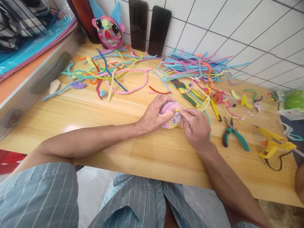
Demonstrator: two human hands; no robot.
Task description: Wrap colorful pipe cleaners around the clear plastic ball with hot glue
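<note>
My left hand (155,114) is closed around a round craft piece (168,123) wound with pink, lilac and yellow fuzzy pipe cleaner, with a pale, shiny centre. The thumb lies across its face. At the right rim, my right hand (196,126) pinches with thumb and forefinger beside a small yellow bit (177,110), which looks like a pipe cleaner end; what sits between the fingertips is mostly hidden. Just beyond the hands lie pliers with yellow-and-black handles (188,98). Teal-handled pliers (235,136) rest to the right of my right hand.
A heap of pipe cleaners (187,66) lies against the tiled wall, with loose ones (133,91) at left. Two dark phones (159,30) lean there beside a decorated face figure (109,31). At right are a yellow cutter (215,109) and glue gun (270,142). A plastic bin (40,76) stands left.
</note>
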